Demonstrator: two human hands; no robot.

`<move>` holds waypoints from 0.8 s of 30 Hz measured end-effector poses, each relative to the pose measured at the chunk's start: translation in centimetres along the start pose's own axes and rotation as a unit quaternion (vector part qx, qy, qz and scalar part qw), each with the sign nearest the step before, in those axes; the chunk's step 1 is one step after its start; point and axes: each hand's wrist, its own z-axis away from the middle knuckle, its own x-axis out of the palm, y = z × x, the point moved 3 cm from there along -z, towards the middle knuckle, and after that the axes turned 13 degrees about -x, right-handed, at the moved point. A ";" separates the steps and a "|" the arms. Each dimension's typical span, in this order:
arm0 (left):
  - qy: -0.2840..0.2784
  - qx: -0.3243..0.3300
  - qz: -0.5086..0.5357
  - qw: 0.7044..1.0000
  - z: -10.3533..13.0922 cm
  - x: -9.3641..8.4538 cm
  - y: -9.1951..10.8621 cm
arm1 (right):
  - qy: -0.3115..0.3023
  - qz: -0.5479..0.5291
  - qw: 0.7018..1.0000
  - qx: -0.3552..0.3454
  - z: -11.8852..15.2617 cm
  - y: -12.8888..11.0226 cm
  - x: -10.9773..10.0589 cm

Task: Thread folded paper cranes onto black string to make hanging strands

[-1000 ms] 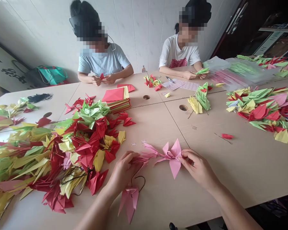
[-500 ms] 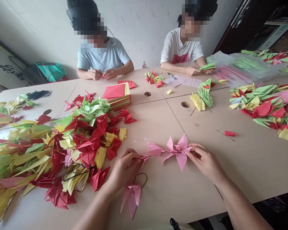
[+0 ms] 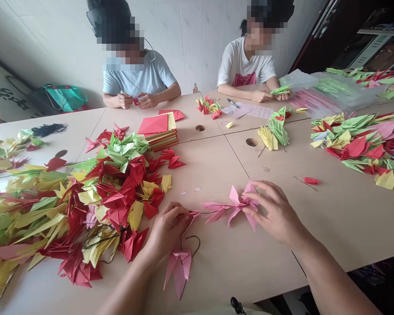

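Note:
My left hand (image 3: 170,225) pinches a small folded pink paper crane (image 3: 194,214) with black string running through it. On the same string, to the right, is a cluster of pink folded paper cranes (image 3: 233,206) with spread points. My right hand (image 3: 272,214) has its thumb and fingers around the right end of that cluster, the fingers somewhat spread. Below my left hand another pink paper crane (image 3: 178,270) rests on the table, a loop of black string (image 3: 197,245) beside it.
A large pile of red, yellow and green folded paper (image 3: 82,205) covers the left side. Behind it stands a stack of red and yellow paper (image 3: 157,131). More folded paper (image 3: 364,144) lies at right. Two people sit across the table (image 3: 216,166), one with green folded pieces (image 3: 280,89).
My right hand has shifted left and over the pink cluster, its fingers opening wider around it. The cluster's loose left crane now sits closer to the rest. My left hand keeps its pinch.

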 end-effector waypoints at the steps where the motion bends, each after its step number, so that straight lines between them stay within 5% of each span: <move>1: 0.001 0.000 0.000 1.000 0.0 0.0 0.0 | -0.016 0.002 1.000 -0.025 -0.6 -0.6 0.2; 10: 0.005 0.007 -0.008 1.000 0.2 0.1 0.0 | -0.072 0.070 0.995 -0.030 -1.3 -0.8 1.7; 17: 0.000 0.014 -0.002 1.000 0.3 0.2 0.1 | -0.106 0.046 0.988 -0.102 -3.9 -4.9 2.6; 24: -0.006 0.012 0.001 1.000 0.4 0.2 0.1 | -0.119 0.053 0.988 -0.080 -3.4 -4.3 3.2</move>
